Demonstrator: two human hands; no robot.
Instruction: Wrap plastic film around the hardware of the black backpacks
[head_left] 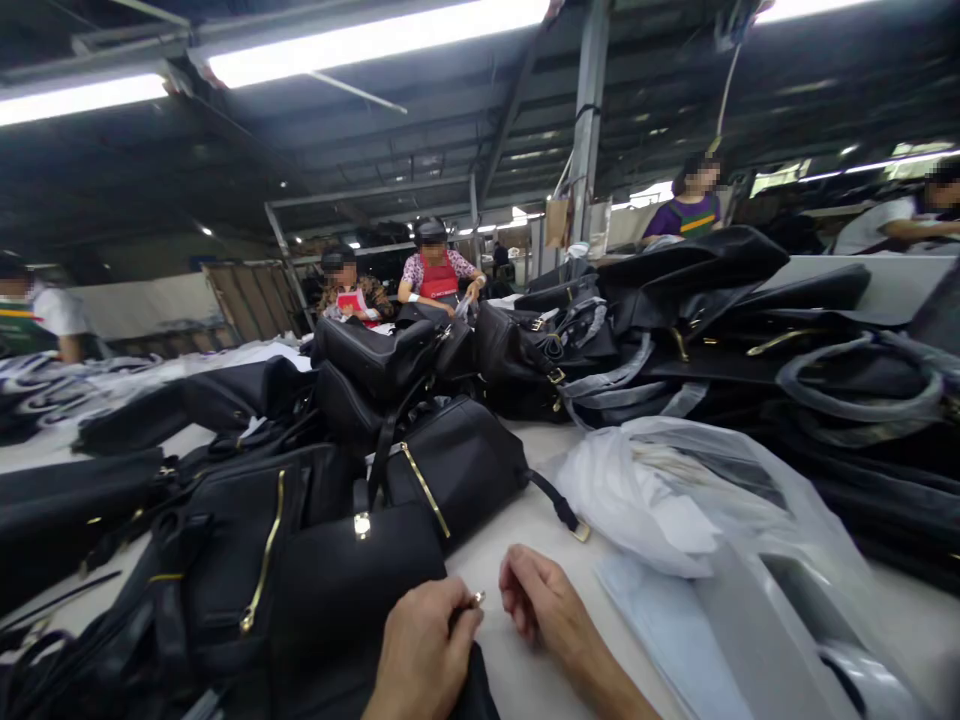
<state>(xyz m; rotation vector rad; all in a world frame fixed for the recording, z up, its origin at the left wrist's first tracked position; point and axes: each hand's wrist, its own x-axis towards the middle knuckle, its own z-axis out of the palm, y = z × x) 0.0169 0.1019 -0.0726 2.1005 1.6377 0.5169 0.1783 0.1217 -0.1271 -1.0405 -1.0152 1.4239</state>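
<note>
At the bottom centre, my left hand (426,645) is closed, with a small shiny gold-coloured metal piece (478,599) showing between thumb and forefinger. It rests over the edge of a black bag (352,570) with a gold clasp (362,525). Just to the right, apart from it, my right hand (551,615) hangs over the pale tabletop (517,680) with its fingers curled in. Whatever it may hold is hidden. Beyond both hands lies another black bag (465,465) with a gold zip (424,490) and a buckled strap (555,497).
Clear plastic wrapping (637,490) and a grey-white box (795,620) are at the right. Black bags (675,290) are piled high behind and to the right, with more bags (217,400) at the left. Several co-workers sit or stand farther back, one in a red apron (440,278).
</note>
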